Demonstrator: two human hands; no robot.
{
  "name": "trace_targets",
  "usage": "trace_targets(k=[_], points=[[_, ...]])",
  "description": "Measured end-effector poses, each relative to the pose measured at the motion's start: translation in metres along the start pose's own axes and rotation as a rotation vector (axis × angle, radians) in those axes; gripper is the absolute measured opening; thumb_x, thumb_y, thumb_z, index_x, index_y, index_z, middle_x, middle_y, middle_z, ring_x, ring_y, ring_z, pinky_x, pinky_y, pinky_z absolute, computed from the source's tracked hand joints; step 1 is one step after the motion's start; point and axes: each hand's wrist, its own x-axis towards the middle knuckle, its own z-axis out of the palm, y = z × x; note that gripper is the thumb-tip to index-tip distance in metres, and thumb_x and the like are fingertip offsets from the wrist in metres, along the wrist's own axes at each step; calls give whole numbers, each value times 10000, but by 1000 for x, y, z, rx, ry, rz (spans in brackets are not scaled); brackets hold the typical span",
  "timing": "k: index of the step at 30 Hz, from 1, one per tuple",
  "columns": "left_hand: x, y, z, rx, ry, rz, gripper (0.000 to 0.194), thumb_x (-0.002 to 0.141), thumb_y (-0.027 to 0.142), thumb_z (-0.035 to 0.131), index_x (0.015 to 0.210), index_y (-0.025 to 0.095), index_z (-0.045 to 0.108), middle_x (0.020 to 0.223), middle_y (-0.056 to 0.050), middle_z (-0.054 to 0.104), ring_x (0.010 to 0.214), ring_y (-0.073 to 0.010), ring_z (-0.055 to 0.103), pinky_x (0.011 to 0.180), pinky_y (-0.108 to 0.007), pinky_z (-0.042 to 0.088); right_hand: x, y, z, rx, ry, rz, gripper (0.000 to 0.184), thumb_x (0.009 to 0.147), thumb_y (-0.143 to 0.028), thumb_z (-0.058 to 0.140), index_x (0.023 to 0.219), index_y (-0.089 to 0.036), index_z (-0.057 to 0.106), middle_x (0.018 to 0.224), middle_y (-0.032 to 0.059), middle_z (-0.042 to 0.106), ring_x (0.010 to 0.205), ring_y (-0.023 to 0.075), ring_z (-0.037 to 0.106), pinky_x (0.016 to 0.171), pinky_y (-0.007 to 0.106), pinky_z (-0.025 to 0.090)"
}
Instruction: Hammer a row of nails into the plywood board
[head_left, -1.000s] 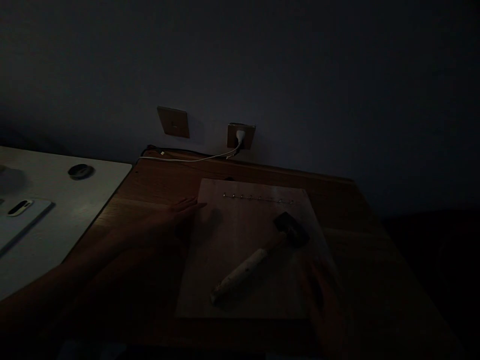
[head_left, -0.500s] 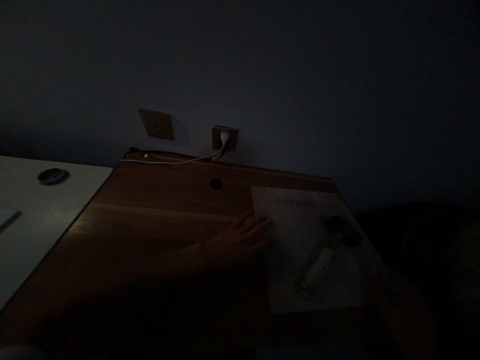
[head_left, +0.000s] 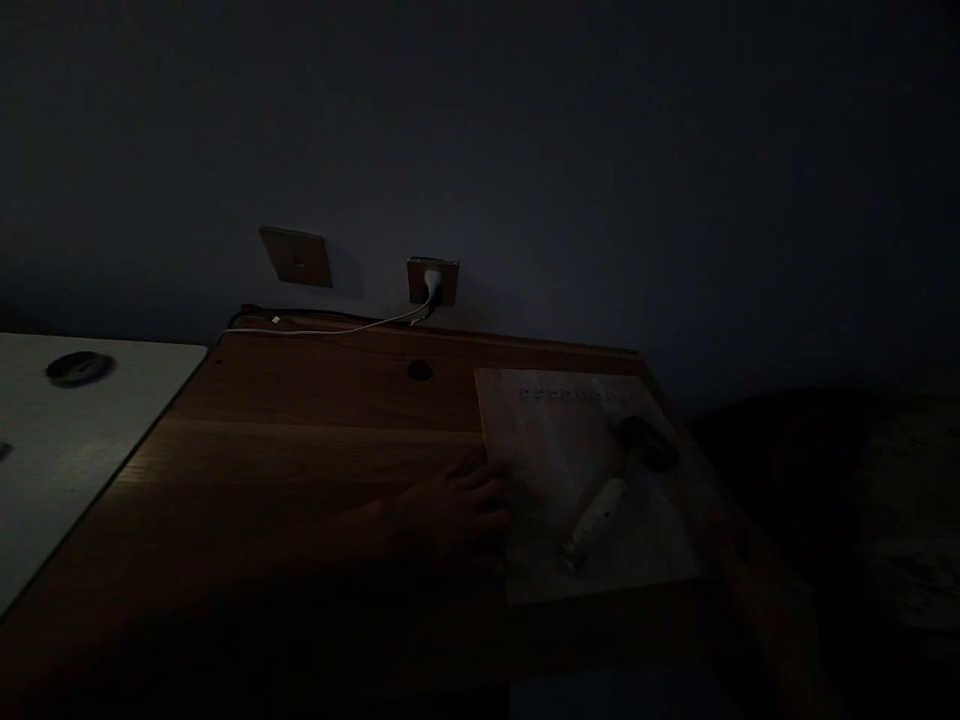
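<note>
A pale flat board point(head_left: 555, 470) lies on the brown wooden desk. On it rests a hammer point(head_left: 600, 518) with a dark head and a light, worn-looking handle. Near the board's far edge runs a row of small pale pieces point(head_left: 576, 394), too dim to name. My left hand point(head_left: 459, 508) is at the board's left edge, fingers stretched out and a little apart, the tips at the edge. At the opposite side my right hand point(head_left: 742, 570) is beside the board's right edge. Deep shadow hides its fingers.
Behind the desk point(head_left: 300, 450) is a wall with a plugged-in socket point(head_left: 417, 280) and a second wall plate point(head_left: 296, 257). A white cable point(head_left: 330, 331) runs along the desk's back. A dark round hole point(head_left: 420, 370) is in the desktop. At left, a white tabletop point(head_left: 90, 440) carries a dark round object point(head_left: 79, 368).
The view has shifted slightly. Against the desk, the board with the hammer on it has moved a little to the left, and both hands have moved left with it.
</note>
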Motion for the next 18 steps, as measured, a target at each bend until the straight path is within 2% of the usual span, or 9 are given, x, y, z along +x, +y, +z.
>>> trace_targets(k=[2,5,8,10,12,15,18], points=[[-15,-2,-12,-27,-7,-40,523,1016,623,614,1318,202,682,1572,-173,589,1612,-394,354,1348,-647,198,-11,-16,-2,27,-33,71,856,965,-745,342,1440,-126,694,1359,287,723,1275,506,673,1055,690,516],[-50,-7,-33,-51,-33,-105,438,1008,558,656,1259,200,685,1572,-176,588,1619,-367,352,1358,-586,233,-35,-46,-2,104,-124,37,906,959,-748,332,1464,-73,662,1432,313,675,1349,521,623,1123,708,459],[-94,-10,-57,-11,-39,-211,396,997,530,677,1183,180,685,1581,-201,573,1614,-377,359,1315,-553,361,-63,-81,1,220,-193,-11,870,958,-768,348,1458,-134,672,1413,252,712,1312,478,664,1127,670,479],[-125,-10,-73,37,-69,-273,372,1007,497,669,1184,171,685,1613,-206,541,1615,-362,363,1251,-488,468,-78,-104,1,268,-207,-83,827,943,-783,361,1405,-192,711,1439,198,714,1321,436,671,1138,625,494],[-155,-10,-85,60,-89,-326,341,1013,458,656,1197,173,688,1621,-192,538,1605,-341,390,1213,-439,513,-87,-125,-1,294,-223,-144,795,937,-777,368,1354,-209,737,1426,176,727,1328,411,673,1143,602,503],[-191,-11,-97,82,-85,-411,375,1010,449,629,1262,177,683,1655,-179,505,1556,-336,469,1184,-428,540,-85,-145,-4,320,-319,-226,753,933,-748,402,1342,-214,742,1372,164,759,1302,397,694,1129,594,519],[-205,-15,-106,77,-83,-552,401,1025,416,586,1356,203,661,1609,-151,568,1403,-315,631,1104,-410,591,-60,-162,-10,266,-460,-306,695,903,-704,494,1349,-230,738,1284,155,798,1237,413,727,1090,623,535]])
